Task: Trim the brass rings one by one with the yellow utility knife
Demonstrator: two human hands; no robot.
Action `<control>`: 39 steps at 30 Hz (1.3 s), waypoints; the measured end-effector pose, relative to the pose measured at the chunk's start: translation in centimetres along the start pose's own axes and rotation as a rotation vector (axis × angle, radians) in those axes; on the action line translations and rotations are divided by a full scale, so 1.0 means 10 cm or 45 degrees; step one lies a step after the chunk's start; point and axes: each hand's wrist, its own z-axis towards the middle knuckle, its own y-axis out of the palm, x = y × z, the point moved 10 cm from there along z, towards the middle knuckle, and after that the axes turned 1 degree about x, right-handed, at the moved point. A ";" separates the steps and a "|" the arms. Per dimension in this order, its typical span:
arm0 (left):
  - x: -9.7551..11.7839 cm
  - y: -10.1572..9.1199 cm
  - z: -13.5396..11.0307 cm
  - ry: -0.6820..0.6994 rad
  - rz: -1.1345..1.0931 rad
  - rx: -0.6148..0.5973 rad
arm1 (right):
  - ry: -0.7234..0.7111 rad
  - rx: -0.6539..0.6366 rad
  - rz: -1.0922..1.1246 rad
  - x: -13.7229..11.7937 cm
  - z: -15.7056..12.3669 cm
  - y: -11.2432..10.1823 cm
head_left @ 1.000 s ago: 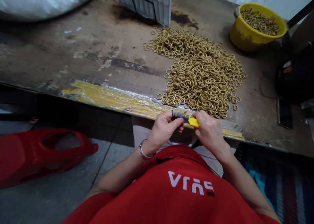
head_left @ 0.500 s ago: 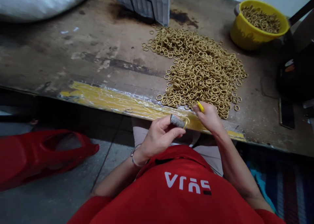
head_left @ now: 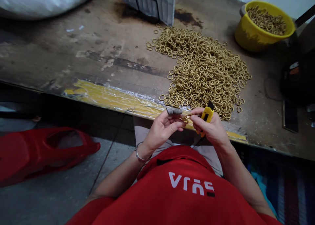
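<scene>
Between thumb and fingers, my left hand (head_left: 161, 129) pinches a gold-coloured ring (head_left: 185, 119). A grey wrap (head_left: 174, 111) covers one of its fingers. My right hand (head_left: 214, 128) is closed around a yellow utility knife (head_left: 207, 115), whose dark tip points up and away from me. The thumb and forefinger of that hand reach to the ring and touch it or nearly so; which one, I cannot tell. Just beyond both hands lies a wide heap of similar gold rings (head_left: 204, 70) on the worktable.
The worn table (head_left: 98, 37) has yellow tape (head_left: 113, 98) along its front edge. A yellow tub (head_left: 256, 37) of rings stands at the back right, a phone (head_left: 290, 116) at the right. A pale ridged panel (head_left: 162, 5) stands behind the heap. A red plastic stool (head_left: 29, 152) is at the left.
My right hand has moved left to meet my left hand at the ring. The utility knife has turned, so more of its body shows. The view has shifted slightly.
</scene>
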 end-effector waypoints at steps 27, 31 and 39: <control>0.02 0.19 -0.01 -0.003 0.099 -0.131 | -0.438 0.039 -1.482 -0.17 -0.27 0.11; 0.14 0.14 -0.01 0.123 0.257 -0.131 | -0.346 0.018 -1.598 -0.12 -0.19 0.17; 0.27 0.33 -0.26 0.111 0.283 -0.444 | -0.012 0.169 -1.747 0.05 0.30 -0.10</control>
